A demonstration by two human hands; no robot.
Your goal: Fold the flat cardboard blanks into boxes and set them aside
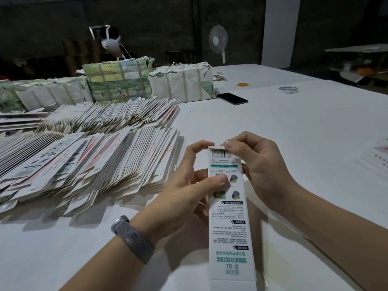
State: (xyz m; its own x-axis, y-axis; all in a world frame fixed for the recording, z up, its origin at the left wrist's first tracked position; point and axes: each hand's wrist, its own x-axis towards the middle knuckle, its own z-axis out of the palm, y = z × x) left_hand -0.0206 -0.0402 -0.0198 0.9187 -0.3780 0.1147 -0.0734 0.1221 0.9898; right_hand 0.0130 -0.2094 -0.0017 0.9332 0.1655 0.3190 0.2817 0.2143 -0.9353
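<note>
Box [227, 208] pinched between both hands' fingers [218, 181].

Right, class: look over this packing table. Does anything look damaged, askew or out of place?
Yes. The wrapped bundles at the back have torn, ragged paper along their tops. The flat blanks lie in slumped, fanned rows, not squared stacks. A phone and a tape roll lie loose on the table.

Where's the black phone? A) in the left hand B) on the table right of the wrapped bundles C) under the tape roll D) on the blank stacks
B: the phone lies flat on the table, just right of the wrapped bundles; both hands hold the box.
</note>
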